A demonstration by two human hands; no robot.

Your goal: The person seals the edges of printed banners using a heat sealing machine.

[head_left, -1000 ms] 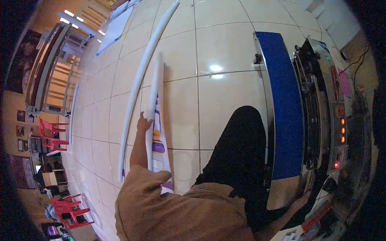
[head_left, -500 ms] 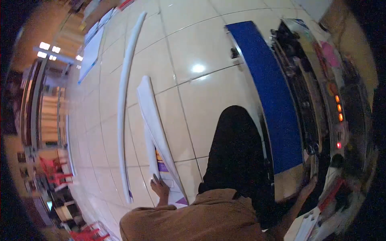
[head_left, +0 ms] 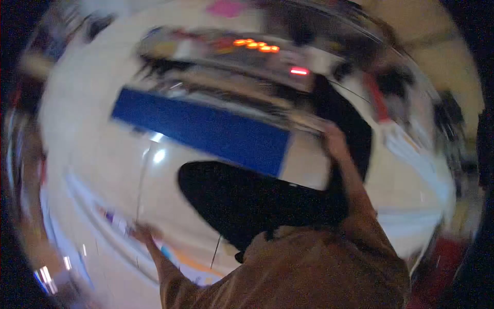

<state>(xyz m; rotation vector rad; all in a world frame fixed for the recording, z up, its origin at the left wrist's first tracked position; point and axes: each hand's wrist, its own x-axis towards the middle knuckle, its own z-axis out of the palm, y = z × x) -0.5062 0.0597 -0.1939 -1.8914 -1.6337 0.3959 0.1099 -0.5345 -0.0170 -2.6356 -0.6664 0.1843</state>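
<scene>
My left hand (head_left: 146,233), blurred by motion, is low on the left, closed at the edge of a white printed sheet (head_left: 193,263) with purple and orange patches. This sheet lies on the tiled floor beside my bent knee. On the other side, my right hand (head_left: 334,140) reaches the near end of a long machine (head_left: 221,95). It touches the pale bar there, but its fingers are smeared. A long blue panel (head_left: 206,131) runs along the machine's near side, above my dark-trousered leg.
Orange lights (head_left: 256,46) and a red light (head_left: 299,71) glow on the machine. A pink item (head_left: 225,7) lies beyond it. White material (head_left: 417,154) and a red object (head_left: 445,265) are at the right. A long pale roll (head_left: 98,211) lies on the left.
The view has swung right, bringing the machine and blue panel across the middle. The sheet and pale roll now appear lower left. More of the sheet's coloured print shows near my left arm.
</scene>
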